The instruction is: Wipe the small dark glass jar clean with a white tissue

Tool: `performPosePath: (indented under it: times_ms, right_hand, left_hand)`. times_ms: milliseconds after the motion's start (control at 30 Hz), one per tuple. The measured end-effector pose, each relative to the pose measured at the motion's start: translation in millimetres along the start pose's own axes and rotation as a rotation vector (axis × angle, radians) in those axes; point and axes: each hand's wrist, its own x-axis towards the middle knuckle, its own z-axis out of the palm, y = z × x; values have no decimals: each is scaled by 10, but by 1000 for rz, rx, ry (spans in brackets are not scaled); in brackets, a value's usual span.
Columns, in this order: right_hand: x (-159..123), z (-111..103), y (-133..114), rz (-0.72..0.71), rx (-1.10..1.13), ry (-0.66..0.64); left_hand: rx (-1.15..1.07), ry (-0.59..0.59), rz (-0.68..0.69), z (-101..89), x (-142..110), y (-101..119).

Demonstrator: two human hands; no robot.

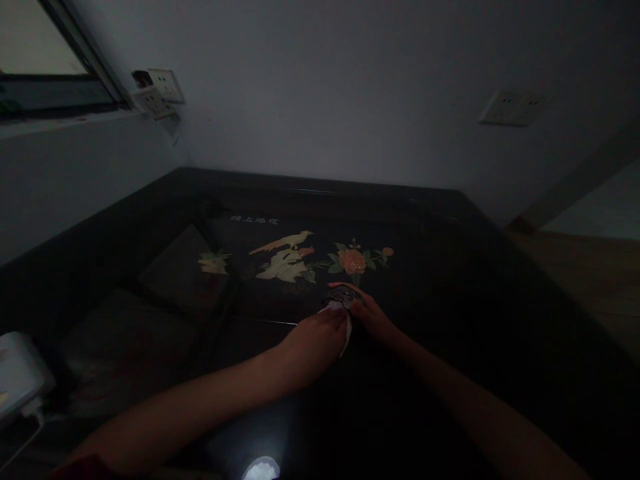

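Two-handed hold on a small glassy ridged piece, white tissue against it.
Right hand (373, 319) has fingers curled round the far and right sides of the glassy piece (345, 294); left hand (316, 343) pinches the tissue (335, 305) to its near side. Piece sits between the hands, just on the near side of the peony picture (353, 261) on the black tabletop (425, 267). Too dim from here to say what it is exactly, or whether it touches the table. Reads as wiping, my guess. If so: right hand steady, light tissue pressure, follow the ridges, turn the piece rather than twist the wrist, stay low over the table in case it slips. More light would help spot smears.
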Motion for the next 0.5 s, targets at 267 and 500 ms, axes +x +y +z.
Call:
performPosePath:
  times_ms: [267, 500]
  right_hand:
    - [-2, 1, 2, -2, -5, 1]
    - [3, 4, 6, 8, 22, -8]
  left_hand:
    - [-19, -16, 2, -21, -10, 7]
    - [-77, -20, -7, -39, 1, 13]
